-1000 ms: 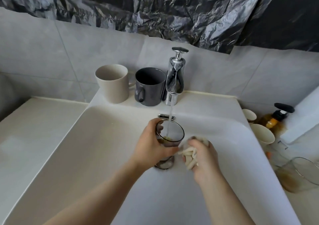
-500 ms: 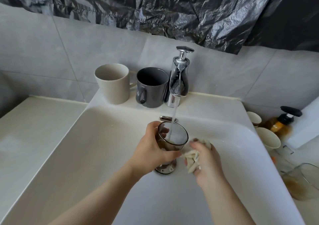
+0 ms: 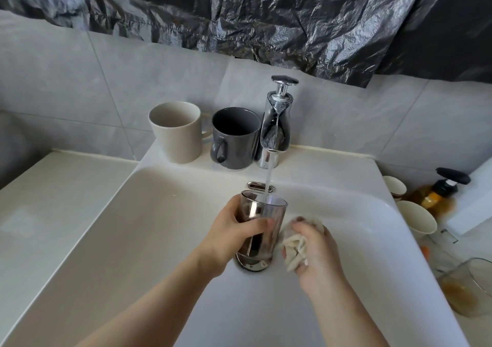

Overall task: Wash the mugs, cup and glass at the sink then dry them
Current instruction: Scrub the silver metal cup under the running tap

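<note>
Left hand [image 3: 231, 237] wraps the smoky glass [image 3: 262, 219], upright over the drain [image 3: 251, 265] in the sink [image 3: 159, 227], under the stream from the tap [image 3: 275, 131]; right hand [image 3: 314, 256] clutches a bunched cloth [image 3: 294, 248] just beside the glass wall. To rinse well, I judge, the glass should tilt and turn so water sweeps its whole inside, grip firm since wet glass slips; the basin lies open left and front, but the spout hangs above the rim, and the beige mug [image 3: 175, 133] and grey mug [image 3: 234, 139] crowd the back ledge.
</note>
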The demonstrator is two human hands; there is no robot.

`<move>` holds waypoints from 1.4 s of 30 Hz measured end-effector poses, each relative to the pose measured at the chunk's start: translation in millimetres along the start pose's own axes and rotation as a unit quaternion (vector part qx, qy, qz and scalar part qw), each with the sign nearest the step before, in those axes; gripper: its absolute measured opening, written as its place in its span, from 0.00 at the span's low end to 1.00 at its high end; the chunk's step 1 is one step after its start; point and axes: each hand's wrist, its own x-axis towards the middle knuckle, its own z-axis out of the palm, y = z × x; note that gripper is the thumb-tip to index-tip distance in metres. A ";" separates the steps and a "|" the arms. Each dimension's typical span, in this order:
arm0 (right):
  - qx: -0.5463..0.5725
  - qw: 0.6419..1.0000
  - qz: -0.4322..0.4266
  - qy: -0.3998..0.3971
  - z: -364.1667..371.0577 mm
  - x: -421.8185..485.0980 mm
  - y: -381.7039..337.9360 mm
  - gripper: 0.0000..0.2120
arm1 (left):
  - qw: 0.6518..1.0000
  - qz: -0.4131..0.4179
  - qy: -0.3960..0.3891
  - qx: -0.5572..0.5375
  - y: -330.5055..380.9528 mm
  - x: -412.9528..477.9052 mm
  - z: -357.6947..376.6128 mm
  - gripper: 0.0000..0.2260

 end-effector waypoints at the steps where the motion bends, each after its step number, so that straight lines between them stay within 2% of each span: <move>1: -0.001 1.000 0.004 0.005 -0.4 0.3 -0.2 0.08 | 1.000 -0.016 0.000 -0.008 1.1 -0.6 0.1 0.22; 4: 0.001 1.000 0.020 0.016 -1.9 -0.2 -1.1 0.07 | 0.991 -0.103 -0.002 -0.089 0.5 -0.7 -0.2 0.36; 5: 0.005 1.000 0.026 0.017 -1.9 -0.5 -1.3 0.06 | 0.982 -0.136 -0.014 -0.128 2.0 -1.6 -0.4 0.36; 8: 0.013 1.000 0.026 0.007 -1.8 -1.9 -2.3 0.06 | 0.951 -0.199 -0.050 -0.232 4.6 -1.2 0.7 0.25; 9: 0.012 1.000 0.023 0.003 -2.0 -1.9 -2.8 0.08 | 0.936 -0.221 -0.050 -0.269 4.5 -0.6 1.4 0.24; 13: 0.013 1.000 0.019 0.010 -3.1 -0.9 -2.4 0.08 | 0.885 -0.298 -0.017 -0.356 7.9 -1.0 0.4 0.29; 15: 0.027 0.999 0.021 0.017 -4.0 -0.6 -3.0 0.08 | 0.866 -0.323 -0.007 -0.381 9.0 -2.6 -1.4 0.27; 21: 0.058 0.998 0.026 0.023 -6.1 -2.2 -7.4 0.08 | 0.829 -0.365 -0.009 -0.423 14.4 -3.1 -3.3 0.25; 24: 0.070 0.997 0.026 0.028 -6.4 -0.5 -8.6 0.09 | 0.843 -0.353 -0.026 -0.406 15.3 -2.1 -3.7 0.27; 26: 0.088 0.996 0.018 0.022 -5.5 -1.1 -10.5 0.08 | 0.864 -0.333 -0.018 -0.376 12.5 0.3 -3.5 0.29; 27: 0.100 0.995 0.004 0.009 -5.0 -1.3 -10.5 0.07 | 0.880 -0.317 -0.008 -0.354 10.5 1.9 -3.1 0.28; 30: 0.108 0.991 -0.049 -0.063 0.7 -6.0 -10.5 0.15 | 0.922 -0.252 0.017 -0.294 5.0 5.7 0.2 0.22; 32: 0.080 0.984 -0.082 -0.135 7.5 -16.4 -11.2 0.15 | 0.942 -0.217 0.026 -0.257 0.5 10.1 2.7 0.28; 34: 0.005 0.970 -0.109 -0.217 13.0 -28.1 -10.6 0.16 | 0.950 -0.200 0.049 -0.233 -4.4 14.1 6.7 0.35; 36: -0.091 0.948 -0.163 -0.259 15.9 -31.4 -3.1 0.19 | 0.955 -0.186 0.081 -0.217 -5.1 13.6 8.9 0.31; 38: -0.192 0.922 -0.244 -0.230 21.2 -30.7 4.6 0.17 | 0.966 -0.162 0.083 -0.181 -2.2 11.7 9.5 0.26; 40: -0.258 0.894 -0.326 -0.167 29.0 -27.7 6.9 0.18 | 0.979 -0.138 0.062 -0.138 3.0 8.2 10.2 0.22; 42: -0.218 0.914 -0.320 -0.126 35.7 -21.9 -1.5 0.17 | 0.984 -0.122 0.052 -0.121 9.3 5.4 12.3 0.18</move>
